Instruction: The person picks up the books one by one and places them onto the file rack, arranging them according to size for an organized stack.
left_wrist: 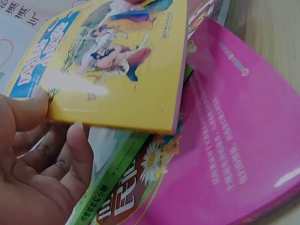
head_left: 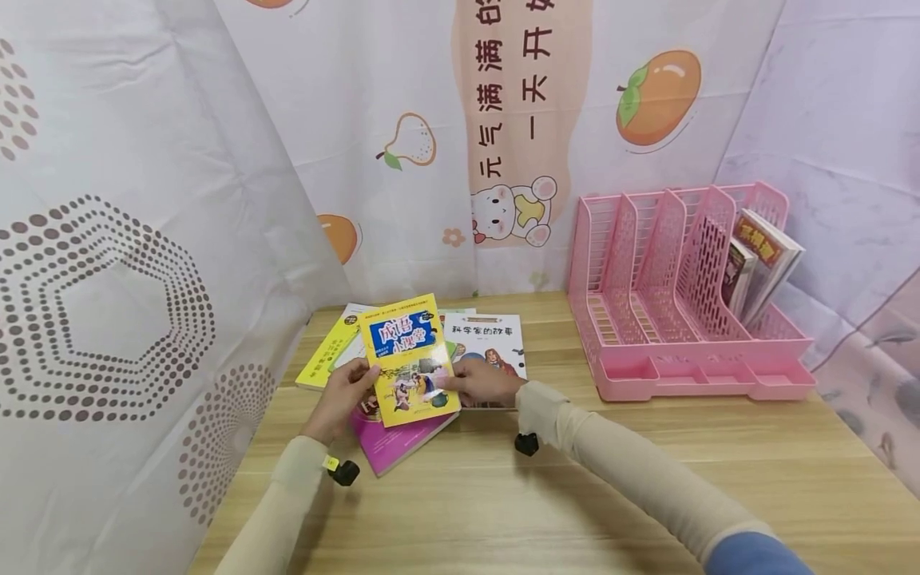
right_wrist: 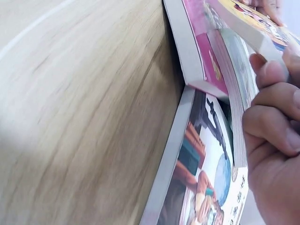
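Note:
A yellow book (head_left: 411, 361) with a blue title patch is held tilted above a loose pile of books. My left hand (head_left: 346, 393) grips its left edge, thumb on the cover, as the left wrist view shows with the yellow cover (left_wrist: 122, 65) close up. On the opposite edge my right hand (head_left: 483, 382) pinches the same book, thumb on top. Beneath lie a magenta book (head_left: 402, 443), a yellow-and-white book (head_left: 331, 351) and a white book (head_left: 496, 343) with a cartoon figure. A green-spined book (left_wrist: 115, 173) also shows under the yellow one in the left wrist view.
To the right on the wooden table (head_left: 489, 503) stands a pink file rack (head_left: 632, 359) with several upright slots and small front trays. Several books (head_left: 765, 255) lean in its rightmost slot. Patterned curtains (head_left: 402, 72) hang behind and at both sides.

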{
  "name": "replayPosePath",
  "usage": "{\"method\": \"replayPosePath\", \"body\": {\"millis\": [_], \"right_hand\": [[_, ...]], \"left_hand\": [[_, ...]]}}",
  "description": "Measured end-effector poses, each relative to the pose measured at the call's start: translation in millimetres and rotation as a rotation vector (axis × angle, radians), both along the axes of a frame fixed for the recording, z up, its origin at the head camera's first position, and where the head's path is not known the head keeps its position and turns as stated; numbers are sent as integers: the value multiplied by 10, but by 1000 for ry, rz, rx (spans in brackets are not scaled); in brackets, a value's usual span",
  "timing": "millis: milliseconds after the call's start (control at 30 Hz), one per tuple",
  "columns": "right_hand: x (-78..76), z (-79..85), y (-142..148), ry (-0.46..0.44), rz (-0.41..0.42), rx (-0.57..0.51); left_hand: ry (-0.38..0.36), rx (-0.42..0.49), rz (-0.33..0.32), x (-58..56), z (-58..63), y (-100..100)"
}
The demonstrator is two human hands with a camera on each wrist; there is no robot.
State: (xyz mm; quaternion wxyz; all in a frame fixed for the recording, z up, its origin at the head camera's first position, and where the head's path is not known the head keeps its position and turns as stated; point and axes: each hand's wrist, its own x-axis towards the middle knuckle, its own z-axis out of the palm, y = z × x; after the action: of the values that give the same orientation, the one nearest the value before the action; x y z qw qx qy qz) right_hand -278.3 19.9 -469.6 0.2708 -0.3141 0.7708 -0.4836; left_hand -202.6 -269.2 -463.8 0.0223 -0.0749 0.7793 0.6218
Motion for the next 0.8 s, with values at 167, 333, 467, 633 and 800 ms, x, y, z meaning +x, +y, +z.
{"method": "replayPosePath", "body": {"millis": [167, 333, 467, 633, 800], "right_hand": [[-11, 63, 103, -1, -69, -20], [-50, 138, 235, -19, -123, -74], [-90, 153, 332, 72, -178, -75], [-129, 188, 434, 169, -271, -61], [-161, 232, 556, 245, -329, -75]], "left_hand": [[-23, -63, -14, -17, 6, -6], [-8, -66, -42, -35, -57, -44], [-1, -46, -47, -67, -71, -52], [-5, -34, -61, -121, -79, -28], [-13, -40, -79, -163, -74, 21]]}}
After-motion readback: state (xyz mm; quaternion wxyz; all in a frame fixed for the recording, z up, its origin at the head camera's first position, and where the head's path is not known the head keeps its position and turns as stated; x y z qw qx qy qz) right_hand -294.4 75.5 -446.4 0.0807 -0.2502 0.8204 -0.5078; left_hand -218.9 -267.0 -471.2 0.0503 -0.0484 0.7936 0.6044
